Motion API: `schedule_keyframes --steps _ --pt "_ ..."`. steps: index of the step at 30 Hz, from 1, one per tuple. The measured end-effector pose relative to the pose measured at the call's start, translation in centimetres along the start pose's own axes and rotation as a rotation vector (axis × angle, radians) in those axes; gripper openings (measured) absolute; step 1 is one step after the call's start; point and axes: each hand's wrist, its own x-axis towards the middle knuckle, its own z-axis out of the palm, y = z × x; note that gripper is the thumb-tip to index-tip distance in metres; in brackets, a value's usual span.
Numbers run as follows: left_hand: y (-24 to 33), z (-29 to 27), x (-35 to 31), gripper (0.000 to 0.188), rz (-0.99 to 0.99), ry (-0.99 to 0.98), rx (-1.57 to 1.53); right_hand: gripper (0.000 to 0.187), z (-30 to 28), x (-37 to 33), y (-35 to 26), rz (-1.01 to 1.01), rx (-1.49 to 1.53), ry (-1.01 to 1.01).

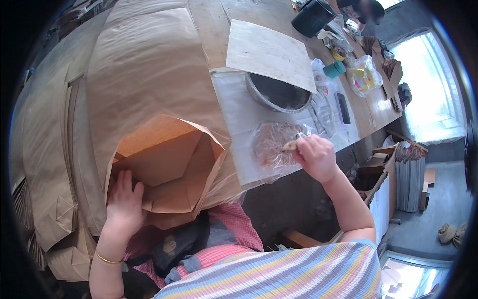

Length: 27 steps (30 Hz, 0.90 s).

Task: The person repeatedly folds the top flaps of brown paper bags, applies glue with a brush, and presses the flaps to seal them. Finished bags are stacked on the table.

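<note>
A large brown paper bag (172,199) lies with its mouth spread wide towards me, its folded bottom showing inside. My left hand (125,199) reaches into the left side of the mouth, fingers stretched out against the inner paper. To the right, my right hand (316,155) is closed around a short tan, wooden-looking handle (289,146). Its working end is hard to make out. Beneath it lies a crumpled clear plastic sheet (273,149) with brownish stuff on or under it. Just beyond that stands a round dark basin (280,94), partly covered by a pale board (269,50).
Stacked paper bags (144,65) fill the table's left side. Farther right are a dark phone (343,108), a teal cup (334,69), a plastic bag (364,77) and a black bucket (312,18). Another person (361,10) is at the far end. An open carton (373,184) stands beside the table.
</note>
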Motion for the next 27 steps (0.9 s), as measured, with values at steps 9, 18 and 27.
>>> schedule_keyframes --steps 9,18,27 --pt "0.1 0.4 -0.2 0.043 -0.024 0.02 0.017 0.017 -0.5 2.7 1.3 0.533 0.881 0.26" --pt "0.1 0.7 -0.6 0.041 -0.041 0.044 0.047 0.027 -1.1 4.5 3.3 0.731 0.756 0.495" --pt "0.3 0.5 -0.5 0.04 -0.043 0.05 0.031 0.025 4.5 9.0 7.1 0.671 0.619 0.262"
